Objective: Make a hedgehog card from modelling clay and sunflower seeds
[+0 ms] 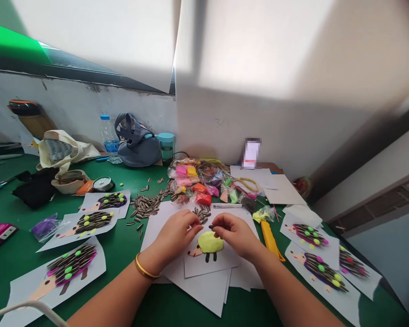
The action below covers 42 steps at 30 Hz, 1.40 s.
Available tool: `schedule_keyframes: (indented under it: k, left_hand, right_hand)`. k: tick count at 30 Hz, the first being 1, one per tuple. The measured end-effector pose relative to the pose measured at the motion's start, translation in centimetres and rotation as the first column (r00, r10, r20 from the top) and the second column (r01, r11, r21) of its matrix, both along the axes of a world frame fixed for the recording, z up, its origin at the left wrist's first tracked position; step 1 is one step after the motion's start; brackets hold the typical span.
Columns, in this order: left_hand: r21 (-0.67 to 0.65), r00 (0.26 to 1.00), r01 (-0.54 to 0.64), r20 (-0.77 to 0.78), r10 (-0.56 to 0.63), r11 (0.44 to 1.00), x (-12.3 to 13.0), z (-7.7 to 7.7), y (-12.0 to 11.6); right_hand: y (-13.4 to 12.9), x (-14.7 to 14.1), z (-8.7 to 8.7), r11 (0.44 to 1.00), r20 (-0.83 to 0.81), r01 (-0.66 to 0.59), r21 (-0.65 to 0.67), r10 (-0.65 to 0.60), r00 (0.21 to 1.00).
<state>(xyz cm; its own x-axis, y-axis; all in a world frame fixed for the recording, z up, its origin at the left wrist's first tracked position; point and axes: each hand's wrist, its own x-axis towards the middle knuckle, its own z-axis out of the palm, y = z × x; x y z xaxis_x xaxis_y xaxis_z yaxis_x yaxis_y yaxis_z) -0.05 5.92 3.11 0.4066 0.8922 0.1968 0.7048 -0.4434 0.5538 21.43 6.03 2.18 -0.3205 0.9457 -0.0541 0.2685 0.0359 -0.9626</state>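
Observation:
My right hand pinches a small dark sunflower seed between thumb and fingertips, just above the clay hedgehog. My left hand hovers across from it, fingers loosely curled and thumb a little apart, with no object visible in it. Below both hands lies the hedgehog on white paper, with a smooth yellow-green body, a peach-coloured face and two dark legs. Behind the fingertips a small pile of sunflower seeds rests on the paper. A larger heap of seeds spreads on the green table to the left.
Hedgehog pictures with seed spines lie left and right. Bagged coloured clay, a white pen and a yellow cutter surround the paper. A bottle, blue bag and phone stand along the wall.

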Motion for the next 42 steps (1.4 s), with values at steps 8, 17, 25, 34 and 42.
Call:
schedule_keyframes:
  k: [8,17,25,34,42]
  left_hand:
    - [-0.045,0.992,0.041,0.12,-0.035,0.998,1.5,-1.0,-0.6]
    - [-0.108,0.966,0.085,0.254,-0.056,0.99,0.9,-1.0,-0.3]
    - [-0.158,0.951,0.065,0.309,-0.013,0.985,0.9,-1.4,0.0]
    - [-0.204,0.916,0.064,0.4,0.024,0.977,1.4,-1.1,-0.3]
    - [-0.235,0.894,-0.007,0.434,0.111,0.972,1.6,-1.3,-0.5]
  right_hand:
    - [-0.5,-1.4,-0.3,0.986,0.013,-0.02,0.164,0.018,1.0]
    - [-0.1,-1.2,-1.1,0.985,-0.077,0.039,0.17,-0.026,0.997]
    - [0.0,-0.9,-1.2,0.972,0.033,0.036,0.232,-0.045,0.998]
    - [-0.4,-1.6,-0.6,0.995,-0.118,0.067,0.076,-0.058,0.991]
    - [-0.9,-2.3,-0.3,0.998,-0.239,0.055,-0.026,-0.06,0.969]
